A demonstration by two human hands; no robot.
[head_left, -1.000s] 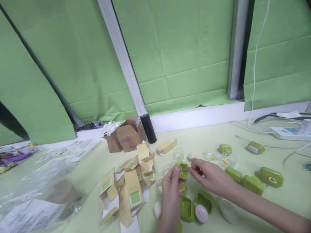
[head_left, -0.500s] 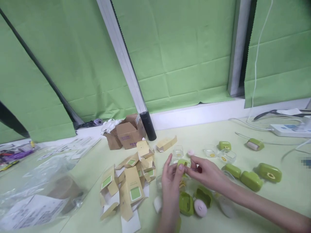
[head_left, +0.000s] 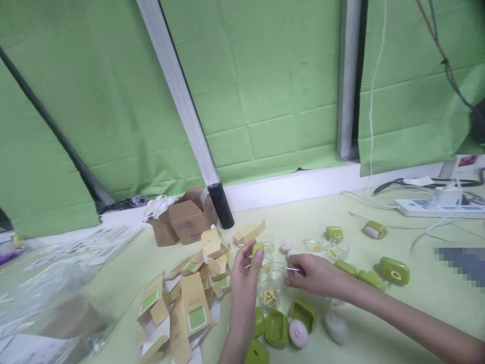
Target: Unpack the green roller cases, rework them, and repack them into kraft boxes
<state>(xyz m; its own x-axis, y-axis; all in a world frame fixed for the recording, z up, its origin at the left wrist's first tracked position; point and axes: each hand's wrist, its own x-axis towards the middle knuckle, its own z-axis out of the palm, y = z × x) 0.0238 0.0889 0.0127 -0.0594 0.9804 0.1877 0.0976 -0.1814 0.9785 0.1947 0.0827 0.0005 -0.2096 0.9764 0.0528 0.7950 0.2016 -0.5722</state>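
Backdrop: green cloth (head_left: 273, 76) hung on both sides of a slanting pale post (head_left: 180, 96), with a black cylinder (head_left: 222, 206) standing at its foot.
Tabletop: the pale surface (head_left: 303, 217) ran beneath everything I had around me.
Left hand: my left hand (head_left: 245, 270) pinched a small green piece (head_left: 258, 248) between thumb and fingers, near the clear containers.
Right hand: my right hand (head_left: 310, 273) had its fingers closed on a thin metal tool (head_left: 291, 269), which pointed left, apart from the green piece.
Clear containers: one container (head_left: 269, 293) between my forearms held yellow bits.
Green cases: an open case (head_left: 276, 328) lay nearest me, beside a round pink item (head_left: 298, 333); closed ones, such as the case with an oval emblem (head_left: 394, 270), lay beyond my right forearm.
Cartons: opened small boxes (head_left: 195, 303) were heaped left of my left hand, in front of a brown carton (head_left: 191, 217).
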